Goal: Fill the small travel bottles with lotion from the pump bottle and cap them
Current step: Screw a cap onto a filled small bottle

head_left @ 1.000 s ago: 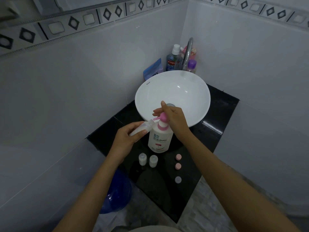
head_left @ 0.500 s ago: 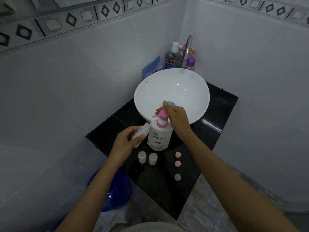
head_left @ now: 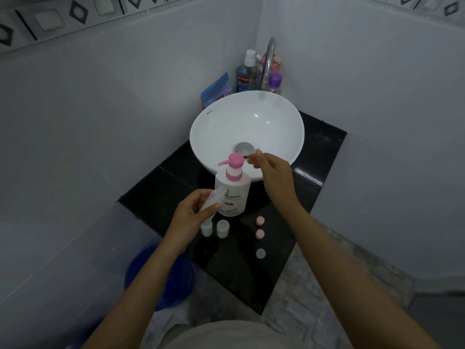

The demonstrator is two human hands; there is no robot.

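Bare counter (head_left: 274, 280) beyond caps (head_left: 260, 233)

Surface: black glossy counter (head_left: 251, 280) set into the tiled corner.
Far part: white bowl sink (head_left: 216, 127) sits on it; behind the sink, against the walls, a blue mouthwash bottle (head_left: 245, 76), a purple-capped bottle (head_left: 275, 83) and a blue packet (head_left: 217, 89).
Middle: white pump bottle (head_left: 232, 191) with pink pump stands upright just before the sink.
Near left: two small travel bottles (head_left: 222, 229) stand side by side, uncapped.
Near right: two pink caps (head_left: 260, 233), then a pale cap (head_left: 260, 253), in a row running nearward.
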